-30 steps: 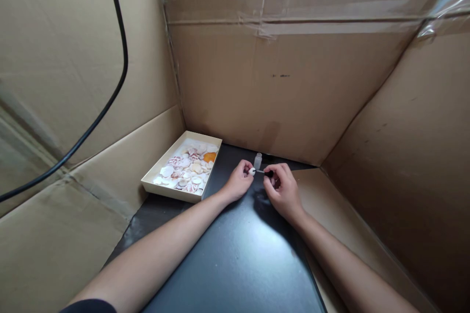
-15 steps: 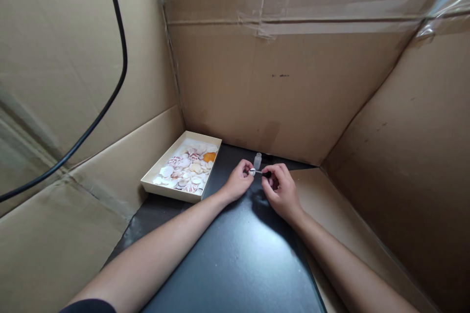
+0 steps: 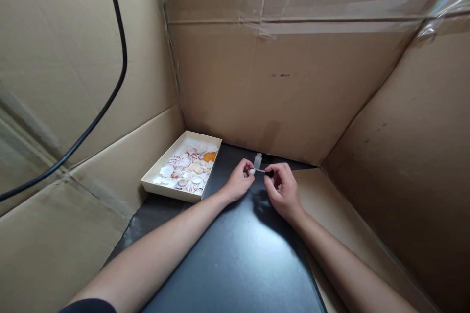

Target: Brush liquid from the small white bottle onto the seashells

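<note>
My left hand (image 3: 239, 180) is closed, pinching a small pale seashell (image 3: 251, 171) between thumb and fingers. In my right hand (image 3: 282, 185), also closed, is a small brush (image 3: 260, 170) with a thin light stem and a black cap-like handle. The brush points left and its tip meets the shell or lies right beside it; I cannot tell which. A small clear bottle (image 3: 258, 160) without a cap stands upright just behind the hands. To the left of my left hand, a shallow cream box (image 3: 171, 195) holds several seashells (image 3: 191, 166), white, striped and one orange.
The dark tabletop (image 3: 223, 259) lies under my forearms. A flat cardboard sheet (image 3: 330, 205) covers its right side. Cardboard walls (image 3: 257, 93) close in the back, left and right. A black cable (image 3: 123, 58) hangs down the left wall.
My right hand has shifted slightly right with the brush, so more of its stem shows between the hands. My left hand and the shell have barely moved.
</note>
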`<action>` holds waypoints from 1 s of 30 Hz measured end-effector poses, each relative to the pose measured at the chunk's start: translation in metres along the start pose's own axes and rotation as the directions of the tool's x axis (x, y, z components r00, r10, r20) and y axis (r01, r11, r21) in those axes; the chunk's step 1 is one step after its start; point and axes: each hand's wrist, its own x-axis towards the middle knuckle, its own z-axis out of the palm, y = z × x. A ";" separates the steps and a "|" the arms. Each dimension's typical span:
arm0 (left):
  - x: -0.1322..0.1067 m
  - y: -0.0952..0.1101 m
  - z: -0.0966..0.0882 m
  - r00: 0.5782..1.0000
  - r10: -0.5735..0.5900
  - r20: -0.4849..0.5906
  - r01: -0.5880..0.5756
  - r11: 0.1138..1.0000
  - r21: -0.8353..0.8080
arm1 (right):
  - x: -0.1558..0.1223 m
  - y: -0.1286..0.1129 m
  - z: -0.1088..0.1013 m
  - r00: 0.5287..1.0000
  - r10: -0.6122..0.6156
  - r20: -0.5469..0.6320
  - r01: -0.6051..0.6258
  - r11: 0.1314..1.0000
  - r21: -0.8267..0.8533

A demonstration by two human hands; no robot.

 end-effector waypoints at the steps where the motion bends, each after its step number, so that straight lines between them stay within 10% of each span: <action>1: 0.000 0.000 0.000 1.000 -0.001 0.000 0.001 1.000 0.000 | 0.000 0.000 0.000 1.000 -0.005 0.017 0.005 1.000 0.003; 30: 0.000 0.001 0.000 0.999 0.047 -0.014 -0.046 0.994 0.099 | 0.000 -0.001 0.000 0.999 -0.001 0.040 0.002 1.000 -0.029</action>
